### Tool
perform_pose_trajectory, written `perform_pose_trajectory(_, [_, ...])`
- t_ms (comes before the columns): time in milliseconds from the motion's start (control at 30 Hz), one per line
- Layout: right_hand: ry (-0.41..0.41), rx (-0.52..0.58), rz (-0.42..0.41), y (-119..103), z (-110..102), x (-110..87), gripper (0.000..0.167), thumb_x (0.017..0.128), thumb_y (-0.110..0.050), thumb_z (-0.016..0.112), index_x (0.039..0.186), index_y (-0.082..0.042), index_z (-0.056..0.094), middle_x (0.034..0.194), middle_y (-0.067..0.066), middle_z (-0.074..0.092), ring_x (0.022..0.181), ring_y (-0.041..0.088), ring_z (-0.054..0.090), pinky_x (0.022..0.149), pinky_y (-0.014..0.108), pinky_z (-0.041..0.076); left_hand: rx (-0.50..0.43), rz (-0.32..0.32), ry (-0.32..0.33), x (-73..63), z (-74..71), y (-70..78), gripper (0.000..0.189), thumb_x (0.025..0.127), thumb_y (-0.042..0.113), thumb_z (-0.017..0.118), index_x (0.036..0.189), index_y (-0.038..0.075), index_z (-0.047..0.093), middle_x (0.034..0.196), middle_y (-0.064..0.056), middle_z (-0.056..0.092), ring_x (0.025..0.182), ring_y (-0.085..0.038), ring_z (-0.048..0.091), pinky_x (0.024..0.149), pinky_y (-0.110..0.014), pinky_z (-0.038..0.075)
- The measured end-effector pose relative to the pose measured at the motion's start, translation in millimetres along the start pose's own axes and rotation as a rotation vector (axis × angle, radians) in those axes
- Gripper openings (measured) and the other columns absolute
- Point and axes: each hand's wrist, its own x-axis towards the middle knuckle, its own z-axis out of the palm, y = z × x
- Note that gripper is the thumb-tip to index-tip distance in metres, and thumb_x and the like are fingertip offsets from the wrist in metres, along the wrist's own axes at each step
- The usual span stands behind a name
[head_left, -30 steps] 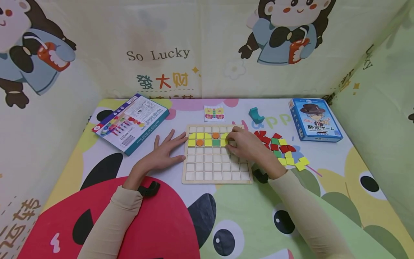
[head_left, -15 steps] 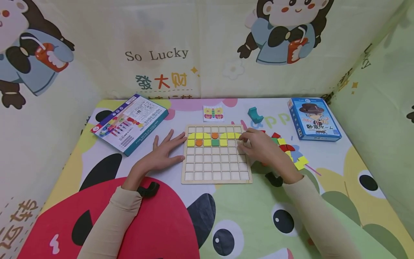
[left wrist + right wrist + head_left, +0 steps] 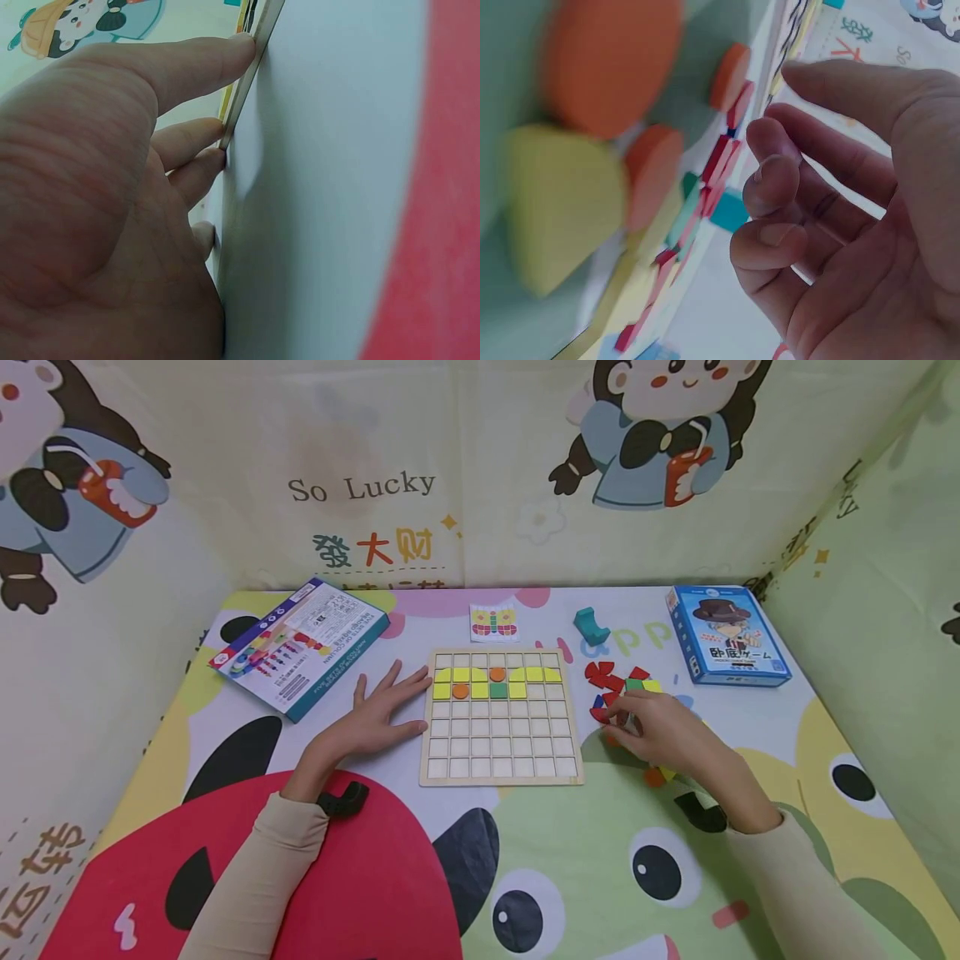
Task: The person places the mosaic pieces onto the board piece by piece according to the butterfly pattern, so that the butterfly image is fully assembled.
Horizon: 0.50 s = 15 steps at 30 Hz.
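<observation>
A wooden grid board (image 3: 500, 746) lies mid-table, with yellow, orange and green tiles (image 3: 480, 683) set in two of its upper rows. My left hand (image 3: 378, 718) rests beside its left edge, fingers spread; in the left wrist view the thumb and fingertips touch the board's side. To the right of the board, my right hand (image 3: 671, 727) hovers over loose tiles, covering part of the pile. Its fingers are loosely bent and hold nothing in the right wrist view. Red tiles (image 3: 598, 675) lie at its fingertips, and a yellow tile (image 3: 566, 206) and orange round tiles (image 3: 615, 60) lie close by.
A small butterfly picture card (image 3: 493, 623) lies behind the board, with a teal arch-shaped block (image 3: 591, 627) to its right. One flat box (image 3: 303, 647) sits at the back left, and a blue game box (image 3: 727, 635) at the back right. Printed cloth walls rise behind the table.
My right hand has moved from the board's second row rightward to the loose tiles. Yellow tiles now show at the right end of the upper filled row. The left hand has stayed put.
</observation>
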Motion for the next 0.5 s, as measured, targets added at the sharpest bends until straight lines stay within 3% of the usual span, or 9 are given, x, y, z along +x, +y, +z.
perform_pose_trajectory(233, [-0.008, -0.023, 0.013, 4, 5, -15.6, 0.023, 0.089, -0.025, 0.086, 0.107, -0.012, 0.080, 0.094, 0.000, 0.074, 0.090, 0.016, 0.065, 0.075, 0.031, 0.060, 0.001, -0.001, 0.005, -0.3, 1.1, -1.0, 0.080, 0.098, 0.039, 0.071, 0.167, 0.021, 0.035, 0.179, -0.004, 0.023, 0.169, -0.038, -0.006, 0.123, -0.074, -0.022])
perform_pose_trajectory(500, [-0.002, -0.025, 0.016, 8, 10, -17.2, 0.026, 0.088, -0.023, 0.087, 0.109, -0.010, 0.079, 0.094, 0.001, 0.073, 0.090, 0.016, 0.064, 0.074, 0.029, 0.059, -0.002, 0.002, 0.004, -0.5, 0.4, -0.3, 0.080, 0.098, 0.040, 0.071, 0.167, 0.021, 0.035, 0.179, -0.004, 0.023, 0.169, -0.038, -0.006, 0.123, -0.075, -0.021])
